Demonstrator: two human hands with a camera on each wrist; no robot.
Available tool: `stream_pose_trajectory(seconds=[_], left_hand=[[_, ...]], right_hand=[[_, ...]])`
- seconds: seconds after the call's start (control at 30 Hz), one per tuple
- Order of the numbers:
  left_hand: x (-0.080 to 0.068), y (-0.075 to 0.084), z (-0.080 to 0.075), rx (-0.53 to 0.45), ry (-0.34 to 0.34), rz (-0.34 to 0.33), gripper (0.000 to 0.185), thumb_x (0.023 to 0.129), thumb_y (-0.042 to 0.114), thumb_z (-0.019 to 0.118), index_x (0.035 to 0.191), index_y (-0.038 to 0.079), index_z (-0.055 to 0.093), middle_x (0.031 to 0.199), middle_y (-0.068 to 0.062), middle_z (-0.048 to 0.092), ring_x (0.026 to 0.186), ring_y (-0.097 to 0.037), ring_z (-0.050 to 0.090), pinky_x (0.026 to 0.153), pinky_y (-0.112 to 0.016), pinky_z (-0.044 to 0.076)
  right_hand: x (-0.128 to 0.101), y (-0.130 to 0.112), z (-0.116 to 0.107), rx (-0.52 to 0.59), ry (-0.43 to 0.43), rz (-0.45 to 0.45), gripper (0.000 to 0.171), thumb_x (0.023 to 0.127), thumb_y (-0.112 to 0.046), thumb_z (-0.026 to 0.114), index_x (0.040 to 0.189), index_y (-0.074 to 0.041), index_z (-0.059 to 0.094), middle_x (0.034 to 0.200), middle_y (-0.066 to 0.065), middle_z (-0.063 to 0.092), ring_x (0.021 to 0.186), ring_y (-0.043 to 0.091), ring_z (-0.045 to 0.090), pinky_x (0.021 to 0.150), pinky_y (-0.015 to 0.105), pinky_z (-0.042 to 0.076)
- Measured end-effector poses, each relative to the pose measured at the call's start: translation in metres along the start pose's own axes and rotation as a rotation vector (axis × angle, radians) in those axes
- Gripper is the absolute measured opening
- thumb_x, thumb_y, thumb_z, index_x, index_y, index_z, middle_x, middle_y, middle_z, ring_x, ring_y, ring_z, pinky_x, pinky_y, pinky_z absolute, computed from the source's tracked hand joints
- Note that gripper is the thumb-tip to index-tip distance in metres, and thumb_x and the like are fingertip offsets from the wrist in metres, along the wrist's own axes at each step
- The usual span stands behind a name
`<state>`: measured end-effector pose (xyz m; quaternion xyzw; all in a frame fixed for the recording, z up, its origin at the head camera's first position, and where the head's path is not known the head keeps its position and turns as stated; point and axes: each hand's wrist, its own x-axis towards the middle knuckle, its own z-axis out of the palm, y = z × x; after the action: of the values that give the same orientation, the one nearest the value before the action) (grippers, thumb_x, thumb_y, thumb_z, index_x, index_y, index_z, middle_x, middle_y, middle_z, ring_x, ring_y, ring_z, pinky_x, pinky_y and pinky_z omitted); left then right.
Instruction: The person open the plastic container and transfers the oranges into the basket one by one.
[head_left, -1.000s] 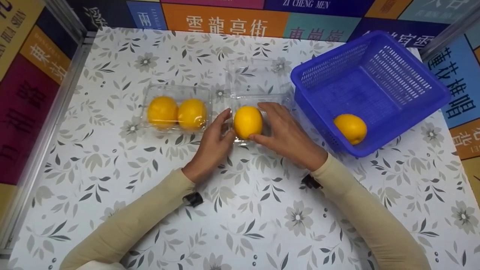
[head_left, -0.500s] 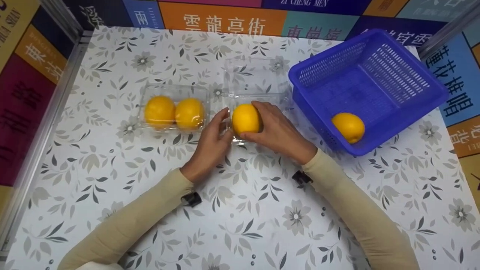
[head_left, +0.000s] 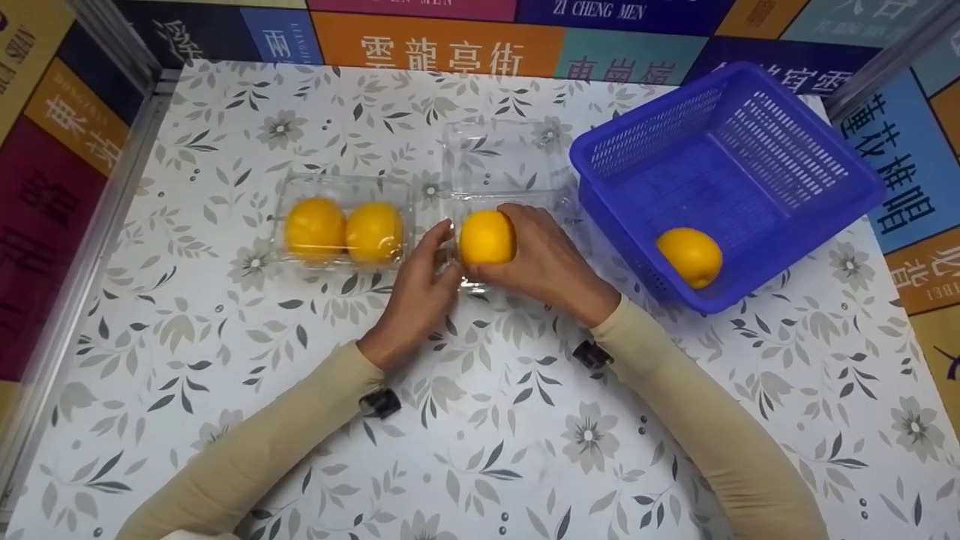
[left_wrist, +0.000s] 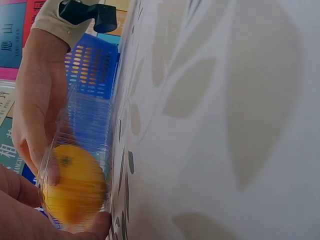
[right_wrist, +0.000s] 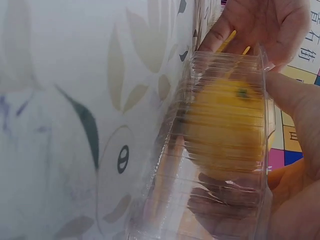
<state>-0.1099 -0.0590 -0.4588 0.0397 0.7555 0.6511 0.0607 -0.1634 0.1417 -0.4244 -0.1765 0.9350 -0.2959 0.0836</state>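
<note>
A yellow-orange fruit (head_left: 486, 236) sits in the base of an open clear plastic clamshell (head_left: 501, 154) at the table's middle. My right hand (head_left: 541, 259) grips this fruit, with its fingers curled over the top and its thumb under the near side. My left hand (head_left: 421, 289) holds the clamshell's left edge between thumb and fingers. The left wrist view shows the fruit (left_wrist: 75, 185) through the ribbed plastic (left_wrist: 90, 125), with the right hand (left_wrist: 37, 100) behind it. The right wrist view shows the same fruit (right_wrist: 227, 125) inside the box, with the left hand (right_wrist: 265, 25) beyond it.
A shut clamshell (head_left: 341, 225) with two fruits lies left of the open one. A blue plastic basket (head_left: 750, 127) at the right rear holds one fruit (head_left: 688, 256). Coloured panels wall the floral-covered table (head_left: 525, 420) on three sides.
My right hand has slid left and closed over the fruit, its thumb now under the near side. The left hand has stayed at the clamshell's left edge.
</note>
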Motion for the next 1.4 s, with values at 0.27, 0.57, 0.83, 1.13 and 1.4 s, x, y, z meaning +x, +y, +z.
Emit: stream_pose_trajectory(seconds=[0.27, 0.57, 0.83, 1.13, 1.4], left_hand=[[0.001, 0.000, 0.001, 0.027, 0.013, 0.013, 0.065, 0.107, 0.002, 0.052, 0.169, -0.003, 0.033, 0.168, -0.025, 0.044, 0.149, -0.039, 0.052, 0.125, -0.045, 0.044], [0.000, 0.001, 0.002, 0.019, 0.017, 0.000, 0.066, 0.107, 0.001, 0.052, 0.170, -0.002, 0.032, 0.168, -0.025, 0.044, 0.151, -0.040, 0.050, 0.126, -0.045, 0.043], [0.000, 0.000, 0.002, 0.007, 0.016, -0.005, 0.066, 0.107, 0.001, 0.052, 0.170, -0.002, 0.032, 0.169, -0.024, 0.043, 0.153, -0.040, 0.048, 0.128, -0.044, 0.041], [0.002, 0.001, 0.004, 0.022, 0.025, 0.009, 0.067, 0.104, 0.000, 0.053, 0.168, -0.004, 0.034, 0.168, -0.026, 0.044, 0.152, -0.042, 0.049, 0.127, -0.047, 0.042], [0.002, 0.000, 0.003, 0.029, 0.026, 0.023, 0.066, 0.104, -0.001, 0.052, 0.168, -0.005, 0.034, 0.167, -0.027, 0.044, 0.152, -0.044, 0.049, 0.127, -0.048, 0.041]], right_hand=[[-0.006, -0.004, -0.004, -0.046, 0.081, -0.057, 0.086, 0.086, -0.044, 0.088, 0.150, 0.005, 0.056, 0.140, 0.024, 0.067, 0.131, 0.039, 0.059, 0.107, 0.050, 0.051], [-0.020, -0.012, -0.018, -0.056, 0.158, -0.094, 0.088, 0.086, -0.044, 0.090, 0.151, 0.004, 0.056, 0.141, 0.024, 0.065, 0.132, 0.039, 0.057, 0.111, 0.050, 0.048], [-0.043, -0.018, -0.036, -0.094, 0.275, -0.184, 0.088, 0.085, -0.044, 0.091, 0.148, 0.006, 0.057, 0.140, 0.023, 0.066, 0.125, 0.039, 0.059, 0.109, 0.051, 0.052], [-0.065, -0.014, -0.050, -0.131, 0.311, -0.259, 0.085, 0.086, -0.041, 0.093, 0.147, 0.008, 0.058, 0.141, 0.024, 0.066, 0.129, 0.041, 0.059, 0.110, 0.051, 0.052], [-0.084, -0.012, -0.073, -0.149, 0.328, -0.282, 0.084, 0.086, -0.042, 0.093, 0.146, 0.007, 0.059, 0.138, 0.022, 0.067, 0.131, 0.039, 0.058, 0.111, 0.052, 0.053]])
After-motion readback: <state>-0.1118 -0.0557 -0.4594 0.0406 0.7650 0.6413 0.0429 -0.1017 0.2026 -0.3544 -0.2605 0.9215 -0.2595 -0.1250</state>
